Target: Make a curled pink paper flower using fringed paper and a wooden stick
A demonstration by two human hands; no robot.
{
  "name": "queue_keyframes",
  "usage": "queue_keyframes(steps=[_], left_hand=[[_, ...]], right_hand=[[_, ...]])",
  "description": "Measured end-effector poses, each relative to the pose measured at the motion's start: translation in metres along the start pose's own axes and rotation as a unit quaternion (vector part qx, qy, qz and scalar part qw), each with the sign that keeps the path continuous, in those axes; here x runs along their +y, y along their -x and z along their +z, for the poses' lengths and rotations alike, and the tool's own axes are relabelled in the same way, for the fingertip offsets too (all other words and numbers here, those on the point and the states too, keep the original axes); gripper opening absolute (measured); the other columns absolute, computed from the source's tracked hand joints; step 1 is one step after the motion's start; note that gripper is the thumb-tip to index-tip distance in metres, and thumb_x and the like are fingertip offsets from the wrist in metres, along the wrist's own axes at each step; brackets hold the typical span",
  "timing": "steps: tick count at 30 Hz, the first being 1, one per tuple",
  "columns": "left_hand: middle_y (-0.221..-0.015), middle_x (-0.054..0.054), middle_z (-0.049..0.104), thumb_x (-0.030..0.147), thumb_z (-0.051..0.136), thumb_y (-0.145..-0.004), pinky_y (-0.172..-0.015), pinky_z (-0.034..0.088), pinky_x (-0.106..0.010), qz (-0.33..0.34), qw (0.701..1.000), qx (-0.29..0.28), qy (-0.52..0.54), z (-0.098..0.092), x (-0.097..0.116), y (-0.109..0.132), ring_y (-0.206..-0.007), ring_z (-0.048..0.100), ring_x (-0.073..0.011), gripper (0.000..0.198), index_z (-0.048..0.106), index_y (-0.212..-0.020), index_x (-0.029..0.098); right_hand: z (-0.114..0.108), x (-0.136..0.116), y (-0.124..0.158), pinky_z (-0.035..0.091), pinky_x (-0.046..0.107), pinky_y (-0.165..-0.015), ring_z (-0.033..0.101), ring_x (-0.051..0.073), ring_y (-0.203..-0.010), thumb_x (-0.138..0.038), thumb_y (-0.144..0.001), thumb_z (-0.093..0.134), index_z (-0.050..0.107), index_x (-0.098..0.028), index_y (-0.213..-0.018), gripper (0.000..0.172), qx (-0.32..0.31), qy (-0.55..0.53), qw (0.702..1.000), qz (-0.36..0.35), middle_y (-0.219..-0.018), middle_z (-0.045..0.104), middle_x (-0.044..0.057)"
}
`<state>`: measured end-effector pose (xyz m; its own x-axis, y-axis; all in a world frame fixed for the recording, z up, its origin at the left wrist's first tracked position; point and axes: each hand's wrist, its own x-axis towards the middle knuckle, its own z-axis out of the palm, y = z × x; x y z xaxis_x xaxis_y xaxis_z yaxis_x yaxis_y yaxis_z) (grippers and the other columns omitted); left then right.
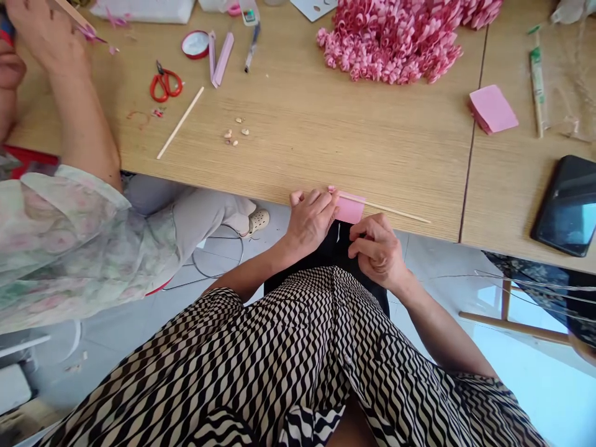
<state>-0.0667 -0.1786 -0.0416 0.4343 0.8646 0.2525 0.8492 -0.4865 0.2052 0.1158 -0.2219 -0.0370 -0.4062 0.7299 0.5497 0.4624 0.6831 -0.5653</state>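
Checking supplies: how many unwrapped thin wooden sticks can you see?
2: one wooden stick near the red-handled scissors, another wooden stick across the pink paper by the left hand.

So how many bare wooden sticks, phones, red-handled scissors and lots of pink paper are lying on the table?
Bare wooden sticks: 2
Phone: 1
Red-handled scissors: 1
Pink paper piece at the left hand: 1
Stack of square pink paper: 1
Total: 6
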Motion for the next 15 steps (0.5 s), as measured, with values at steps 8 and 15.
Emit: queue_keyframes(steps=[8,15], left_hand=[[-0.089,-0.007,0.069,0.029,0.040,-0.101,-0.079,0.029,-0.040,-0.004,1.000,0.023,0.002,0.001,0.002,0.007,-0.090,0.057,-0.0226,0.035,0.060,-0.125,0.015],[-0.089,-0.007,0.068,0.029,0.041,-0.101,-0.078,0.029,-0.040,-0.007,1.000,0.030,0.003,0.003,0.004,0.005,-0.088,0.057,-0.0223,0.034,0.060,-0.126,0.017]], right_hand=[[-0.020,0.031,-0.002,0.042,0.041,-0.081,0.051,0.023,-0.093,-0.020,-0.089,0.055,0.065,-0.027,-0.107,0.021,0.049,0.211,0.966,0.142,-0.100,0.063,0.006],[-0.028,0.040,-0.012,0.043,0.041,-0.080,0.051,0.022,-0.090,-0.027,-0.091,0.055,0.068,-0.023,-0.098,0.016,0.032,0.192,0.968,0.160,-0.095,0.065,0.007]])
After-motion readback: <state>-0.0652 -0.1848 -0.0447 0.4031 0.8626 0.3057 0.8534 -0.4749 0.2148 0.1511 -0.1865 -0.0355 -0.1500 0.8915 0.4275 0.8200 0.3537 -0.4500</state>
